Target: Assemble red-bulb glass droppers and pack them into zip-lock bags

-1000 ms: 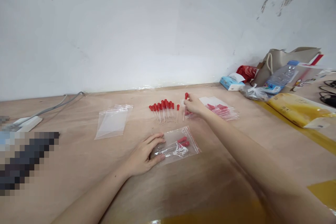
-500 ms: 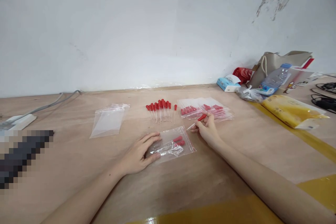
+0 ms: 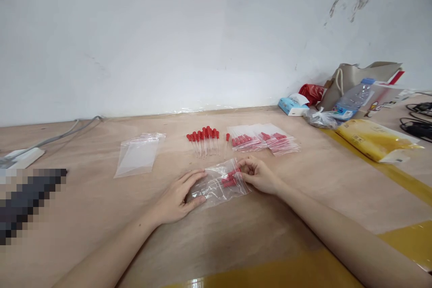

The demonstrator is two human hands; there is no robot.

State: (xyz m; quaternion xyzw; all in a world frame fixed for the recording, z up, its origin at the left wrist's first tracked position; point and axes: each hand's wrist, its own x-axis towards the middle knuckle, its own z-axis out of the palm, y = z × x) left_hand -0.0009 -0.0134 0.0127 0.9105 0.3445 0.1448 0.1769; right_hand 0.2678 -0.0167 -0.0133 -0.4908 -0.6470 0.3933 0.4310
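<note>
A clear zip bag lies in front of me, its mouth to the right, with red-bulbed glass droppers inside. Flat on its left end rests my left hand, thumb and fingers spread apart. At the mouth, my right hand has its fingers closed around the red bulb end of a dropper, whose glass part is in the bag. Beyond the bag, a row of loose droppers lies side by side, and a single dropper lies just right of them.
Filled bags overlap at the right. Flat zip bags lie at the left. Farther right are a tissue pack, a plastic bottle, a paper bag and a yellow packet. A cable runs along the left.
My right hand has moved left and down to the bag's mouth, bringing the dropper into the bag. The left hand has stayed in place on the bag.
</note>
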